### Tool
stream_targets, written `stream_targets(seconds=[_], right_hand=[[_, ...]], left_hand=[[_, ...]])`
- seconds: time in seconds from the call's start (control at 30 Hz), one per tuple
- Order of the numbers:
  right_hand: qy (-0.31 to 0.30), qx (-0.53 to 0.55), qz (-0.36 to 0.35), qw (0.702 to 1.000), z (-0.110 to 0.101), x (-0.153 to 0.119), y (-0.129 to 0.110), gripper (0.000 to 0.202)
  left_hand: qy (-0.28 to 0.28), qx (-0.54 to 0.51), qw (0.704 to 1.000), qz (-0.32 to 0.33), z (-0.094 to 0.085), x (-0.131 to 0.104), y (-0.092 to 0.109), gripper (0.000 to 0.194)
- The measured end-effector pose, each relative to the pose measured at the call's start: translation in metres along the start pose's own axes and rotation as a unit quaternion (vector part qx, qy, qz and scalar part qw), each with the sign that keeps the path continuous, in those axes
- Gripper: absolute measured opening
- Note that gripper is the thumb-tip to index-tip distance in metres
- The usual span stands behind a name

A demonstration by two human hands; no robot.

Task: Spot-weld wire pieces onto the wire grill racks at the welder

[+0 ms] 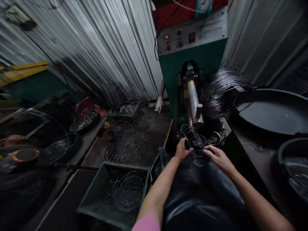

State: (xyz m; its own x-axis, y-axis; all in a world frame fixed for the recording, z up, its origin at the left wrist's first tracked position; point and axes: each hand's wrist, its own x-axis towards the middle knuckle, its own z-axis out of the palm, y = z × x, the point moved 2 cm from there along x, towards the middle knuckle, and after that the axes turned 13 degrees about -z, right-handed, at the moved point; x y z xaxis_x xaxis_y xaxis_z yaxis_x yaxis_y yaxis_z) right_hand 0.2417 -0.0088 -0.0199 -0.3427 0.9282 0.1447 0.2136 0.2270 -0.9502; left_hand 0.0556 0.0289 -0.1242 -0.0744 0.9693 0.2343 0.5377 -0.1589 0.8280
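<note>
Leftward of the left hand (182, 150) sits a crate (108, 218); that hand grips a wire frame (194, 145) by a metal arm's tip (193, 129); the right hand (218, 157) pinches the frame's edge, where a slack hold could let it tilt.

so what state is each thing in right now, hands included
Wire frame: held under the machine's metal arm
Left hand: closed on the frame
Right hand: fingertips at the frame, grip unclear
Indicator light: lit red
Red switch: position unclear
Wire coil: bundled in loops
Green crate: open-topped, wire pieces inside
</note>
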Motion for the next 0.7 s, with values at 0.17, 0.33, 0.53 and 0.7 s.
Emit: stream_targets(seconds=[0.17, 0.33, 0.53, 0.7], right_hand=[[0.001, -0.009, 0.002, 1.0, 0.0, 0.014, -0.005, 0.033], [0.003, 0.008, 0.012, 1.0, 0.003, 0.004, 0.005, 0.032], [0.006, 0.004, 0.012, 1.0, 0.003, 0.004, 0.002, 0.031], [0.008, -0.002, -0.007, 1.0, 0.001, 0.029, -0.01, 0.031]], left_hand=[[-0.008, -0.026, 0.999, -0.034, 0.001, 0.006, 0.003, 0.06], [-0.023, -0.044, 0.998, -0.045, 0.0, 0.007, 0.003, 0.057], [-0.074, -0.091, 0.99, -0.072, -0.004, 0.011, 0.009, 0.062], [-0.073, -0.156, 0.976, -0.134, -0.001, 0.017, 0.01, 0.065]])
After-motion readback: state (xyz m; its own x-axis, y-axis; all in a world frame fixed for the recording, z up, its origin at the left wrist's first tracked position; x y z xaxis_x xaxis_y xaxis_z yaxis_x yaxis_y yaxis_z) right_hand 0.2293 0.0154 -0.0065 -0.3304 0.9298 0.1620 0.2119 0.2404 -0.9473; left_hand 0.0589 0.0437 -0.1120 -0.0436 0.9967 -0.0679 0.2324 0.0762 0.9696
